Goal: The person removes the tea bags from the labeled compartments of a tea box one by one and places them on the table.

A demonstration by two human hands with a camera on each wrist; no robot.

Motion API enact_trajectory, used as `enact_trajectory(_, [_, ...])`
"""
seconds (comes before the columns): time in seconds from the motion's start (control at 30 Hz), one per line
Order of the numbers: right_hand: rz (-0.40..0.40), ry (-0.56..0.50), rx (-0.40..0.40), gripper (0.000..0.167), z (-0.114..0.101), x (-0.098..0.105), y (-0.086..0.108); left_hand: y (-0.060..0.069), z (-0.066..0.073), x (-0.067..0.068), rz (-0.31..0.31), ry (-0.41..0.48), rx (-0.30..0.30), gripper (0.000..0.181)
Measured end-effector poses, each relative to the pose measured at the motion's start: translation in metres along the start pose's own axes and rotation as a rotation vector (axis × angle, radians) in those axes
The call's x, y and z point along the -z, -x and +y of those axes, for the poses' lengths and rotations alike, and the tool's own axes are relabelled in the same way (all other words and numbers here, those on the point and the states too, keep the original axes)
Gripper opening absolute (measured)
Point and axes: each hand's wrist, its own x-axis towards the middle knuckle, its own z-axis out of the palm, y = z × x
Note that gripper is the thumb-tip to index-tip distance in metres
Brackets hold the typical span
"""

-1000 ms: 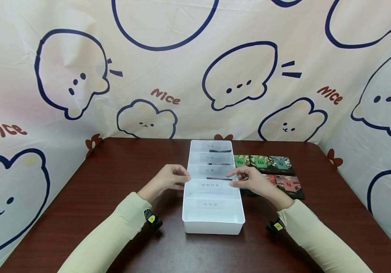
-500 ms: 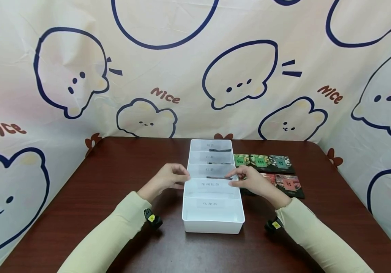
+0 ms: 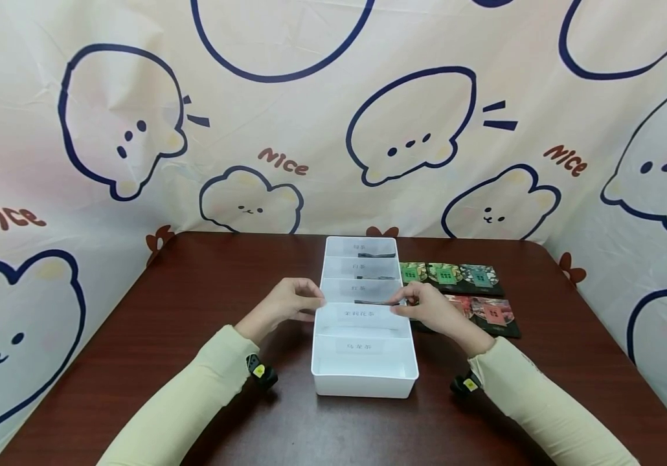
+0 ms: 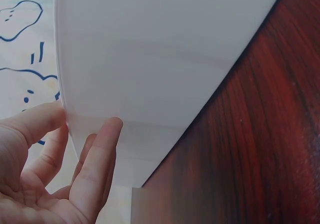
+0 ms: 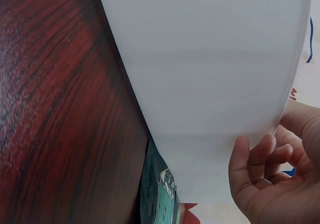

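A long white box (image 3: pixel 365 386) with labelled compartments runs front to back on the table. My left hand (image 3: pixel 284 307) pinches its left rim; in the left wrist view, other fingers of that hand (image 4: pixel 60 164) lie against the outer wall. On the opposite side my right hand (image 3: pixel 431 310) grips the rim, with a fingertip over the third compartment from the back. That fingertip is by a dark packet edge (image 3: pixel 372 302); whether they touch, I cannot tell. Curled fingers of the right hand (image 5: pixel 280 169) are at the outer wall in the right wrist view.
Dark packets with green pictures (image 3: pixel 445 274) and red ones (image 3: pixel 493 314) lie in two rows right of the box, partly hidden by my right hand. Thin dark packet edges (image 3: pixel 376 255) show in the back two compartments. A patterned cloth (image 3: pixel 322 129) hangs behind the table (image 3: pixel 223 259).
The view has shifted very slightly. Both hands stay at the box rims, and the dark packet edge beside the right fingertip has moved a little to the right.
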Motion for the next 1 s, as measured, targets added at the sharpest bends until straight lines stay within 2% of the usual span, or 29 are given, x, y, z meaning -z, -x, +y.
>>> enact_trajectory(0.3, [0.061,-0.064,-0.037,0.008,-0.003,-0.001,0.000,0.000,0.001,-0.001,-0.004,0.011,0.008,0.012])
enact_trajectory(0.47, [0.094,-0.062,-0.050,0.008,-0.008,0.003,0.002,-0.001,0.000,-0.001,-0.001,0.003,0.007,0.013])
enact_trajectory(0.63, [0.111,-0.098,-0.010,0.009,-0.016,0.012,0.006,0.001,0.001,-0.001,0.003,-0.003,0.006,0.014])
enact_trajectory(0.8, [0.130,-0.200,0.036,0.013,-0.025,0.023,0.012,0.001,0.001,-0.002,0.001,-0.001,0.005,0.015])
enact_trajectory(1.0, [0.217,-0.315,0.069,0.017,-0.036,0.038,0.023,0.000,0.000,-0.001,-0.004,0.006,-0.008,0.013])
